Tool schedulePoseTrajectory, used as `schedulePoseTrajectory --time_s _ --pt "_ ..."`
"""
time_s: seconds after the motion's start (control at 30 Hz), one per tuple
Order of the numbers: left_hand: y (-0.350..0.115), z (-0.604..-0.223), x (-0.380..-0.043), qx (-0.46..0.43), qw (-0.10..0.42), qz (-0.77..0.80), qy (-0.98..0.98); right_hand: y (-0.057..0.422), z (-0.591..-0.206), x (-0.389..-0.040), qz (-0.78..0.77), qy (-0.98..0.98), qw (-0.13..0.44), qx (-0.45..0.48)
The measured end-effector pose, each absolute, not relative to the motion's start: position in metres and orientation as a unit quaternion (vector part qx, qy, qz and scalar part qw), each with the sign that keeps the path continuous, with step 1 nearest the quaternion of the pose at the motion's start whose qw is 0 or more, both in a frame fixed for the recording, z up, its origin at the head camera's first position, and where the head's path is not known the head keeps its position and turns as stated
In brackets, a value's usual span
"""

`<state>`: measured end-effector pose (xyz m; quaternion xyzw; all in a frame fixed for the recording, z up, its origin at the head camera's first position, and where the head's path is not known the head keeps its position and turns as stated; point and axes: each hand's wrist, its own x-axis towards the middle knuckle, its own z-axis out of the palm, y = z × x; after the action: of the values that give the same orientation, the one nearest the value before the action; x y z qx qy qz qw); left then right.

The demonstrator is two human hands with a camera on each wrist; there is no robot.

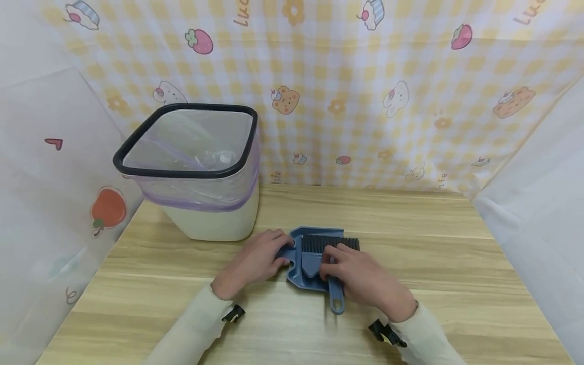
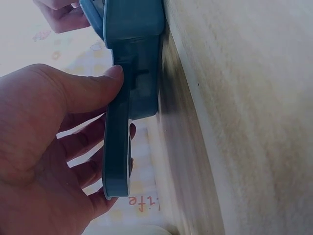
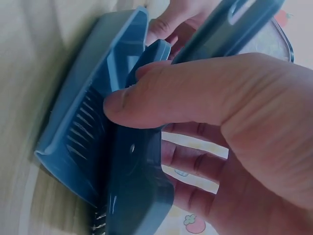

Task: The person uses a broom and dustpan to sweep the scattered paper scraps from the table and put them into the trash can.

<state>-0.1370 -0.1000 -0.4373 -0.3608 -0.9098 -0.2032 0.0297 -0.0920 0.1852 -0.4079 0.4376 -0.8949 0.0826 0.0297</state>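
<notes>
In the head view a small blue dustpan [image 1: 297, 280] lies on the wooden table, with a blue hand brush [image 1: 312, 262] over its pan. My left hand [image 1: 256, 258] grips the dustpan's handle from the left; the left wrist view has the thumb along the handle [image 2: 116, 156] and the fingers behind it. With my right hand [image 1: 360, 272] I hold the brush where its handle meets the head, thumb [image 3: 142, 105] on one side. Dark bristles [image 1: 326, 244] stretch across the pan and stick out past its right edge. The brush's looped handle end points toward me.
Behind the left hand stands a cream waste bin [image 1: 219, 225] with a black rim and a clear, purple-edged liner bag. A yellow-checked, printed curtain [image 1: 337, 132] hangs along the back of the table. White sheets [image 1: 543, 167] flank both sides.
</notes>
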Motion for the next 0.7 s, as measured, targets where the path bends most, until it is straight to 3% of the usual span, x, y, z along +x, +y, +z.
schedulePoseTrajectory --time_s 0.7 --pt "-0.099 -0.4375 -0.1366 -0.351 0.022 -0.209 -0.913 0.1817 -0.4117 -0.0905 0.066 -0.9 -0.002 0.431"
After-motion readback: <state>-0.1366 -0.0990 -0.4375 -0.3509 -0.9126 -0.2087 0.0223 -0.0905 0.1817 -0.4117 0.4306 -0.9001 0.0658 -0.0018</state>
